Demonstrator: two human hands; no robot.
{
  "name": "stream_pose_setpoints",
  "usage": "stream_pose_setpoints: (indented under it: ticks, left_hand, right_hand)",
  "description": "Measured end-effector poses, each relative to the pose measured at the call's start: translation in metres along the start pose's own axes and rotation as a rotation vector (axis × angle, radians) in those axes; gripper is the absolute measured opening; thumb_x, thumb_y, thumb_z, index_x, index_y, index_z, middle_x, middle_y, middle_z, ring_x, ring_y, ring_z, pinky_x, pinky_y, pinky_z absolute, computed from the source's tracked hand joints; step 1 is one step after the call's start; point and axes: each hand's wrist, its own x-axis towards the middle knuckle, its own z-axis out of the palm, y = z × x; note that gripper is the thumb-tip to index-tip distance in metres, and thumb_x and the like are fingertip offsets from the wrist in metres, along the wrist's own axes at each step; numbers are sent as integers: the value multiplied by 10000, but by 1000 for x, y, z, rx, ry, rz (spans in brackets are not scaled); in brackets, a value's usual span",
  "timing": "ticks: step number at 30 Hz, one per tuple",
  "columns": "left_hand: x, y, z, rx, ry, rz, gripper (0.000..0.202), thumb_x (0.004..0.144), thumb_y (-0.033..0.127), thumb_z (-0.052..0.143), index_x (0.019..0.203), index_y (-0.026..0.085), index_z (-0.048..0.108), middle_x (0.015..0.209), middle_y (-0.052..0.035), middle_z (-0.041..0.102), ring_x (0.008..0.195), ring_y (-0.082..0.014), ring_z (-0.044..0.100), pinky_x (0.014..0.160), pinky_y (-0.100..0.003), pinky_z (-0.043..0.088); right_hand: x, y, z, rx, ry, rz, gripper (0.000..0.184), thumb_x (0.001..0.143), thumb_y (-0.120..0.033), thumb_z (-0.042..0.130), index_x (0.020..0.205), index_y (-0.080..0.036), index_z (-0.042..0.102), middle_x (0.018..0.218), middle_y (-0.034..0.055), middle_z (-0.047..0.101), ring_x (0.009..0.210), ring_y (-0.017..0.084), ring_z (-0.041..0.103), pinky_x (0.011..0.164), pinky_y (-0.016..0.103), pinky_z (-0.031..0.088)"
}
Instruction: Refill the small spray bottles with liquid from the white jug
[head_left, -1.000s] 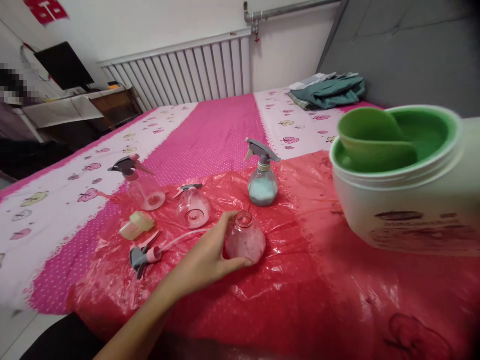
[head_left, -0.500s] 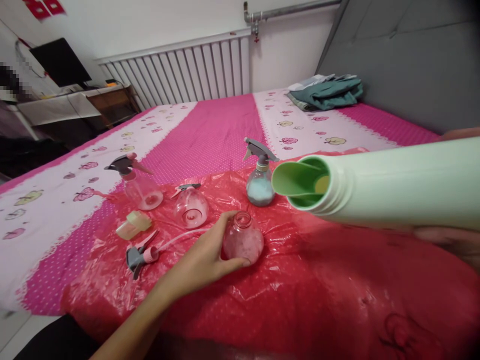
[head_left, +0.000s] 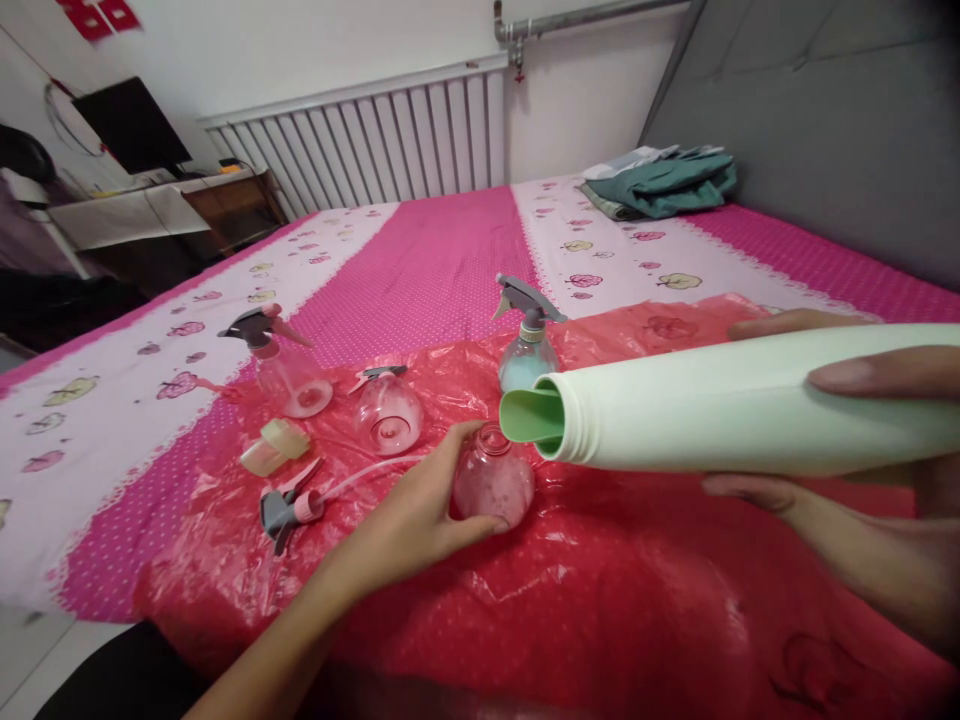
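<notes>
My left hand [head_left: 420,515] is curled around a clear round spray bottle [head_left: 495,490] that stands without its top on a red plastic sheet [head_left: 600,600]. My right hand [head_left: 817,530] grips a large pale green bottle [head_left: 690,415], thumb underneath and fingers on its far side. It lies nearly level, its green pouring spout just above and right of the clear bottle's mouth; no liquid is seen flowing. Another finger [head_left: 862,375] rests along the green bottle's near side; whose it is, I cannot tell. Left of my hand lies a loose spray head [head_left: 289,510] with its tube.
Behind stand a spray bottle with bluish liquid [head_left: 529,360], partly hidden, and a pink spray bottle [head_left: 292,375]. Another clear round bottle [head_left: 390,415] lies tipped. A yellowish translucent cap [head_left: 276,447] is at left. Folded clothes [head_left: 660,183] rest on the patterned bedspread [head_left: 442,250].
The large green bottle has moved left and away from the camera, its spout closer to the clear bottle's mouth. More of the hands on it shows. My left hand keeps its hold.
</notes>
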Motion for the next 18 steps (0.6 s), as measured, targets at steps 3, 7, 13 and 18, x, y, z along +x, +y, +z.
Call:
stream_pose_setpoints:
  ticks: [3,7,13,18]
  left_hand:
    - [0,-1,0,-11,6,17,805,865,417,816,1549,271,418,1614,-134,541,1479,-445,513,1217,-618,450]
    - [0,-2,1,-26,13,27,835,855,391,834,1565,273,411,1628,-144,523,1497,-448,491,1239,-634,420]
    - [0,-2,1,0,-11,23,827,878,411,805,1570,245,384,1654,-158,488,1514,-454,469,1236,-621,430]
    - [0,0,0,7,-21,4,828,884,433,798,1565,217,380,1651,-186,483,1509,-460,474,1228,-639,430]
  right_hand:
    - [1,0,5,21,-13,-39,494,934,-608,781,1195,-236,588,1283,53,626,1165,203,652,890,322,498]
    - [-3,4,7,26,-7,-14,472,926,-564,787,1242,-265,602,1291,52,624,1165,248,656,927,372,512]
    - [-9,5,10,19,-10,-21,521,911,-556,808,1276,-253,592,1352,51,596,1224,229,635,1001,328,516]
    - [-7,2,13,-62,19,-94,407,1010,-578,722,1213,-240,622,1254,13,641,1138,168,661,991,280,491]
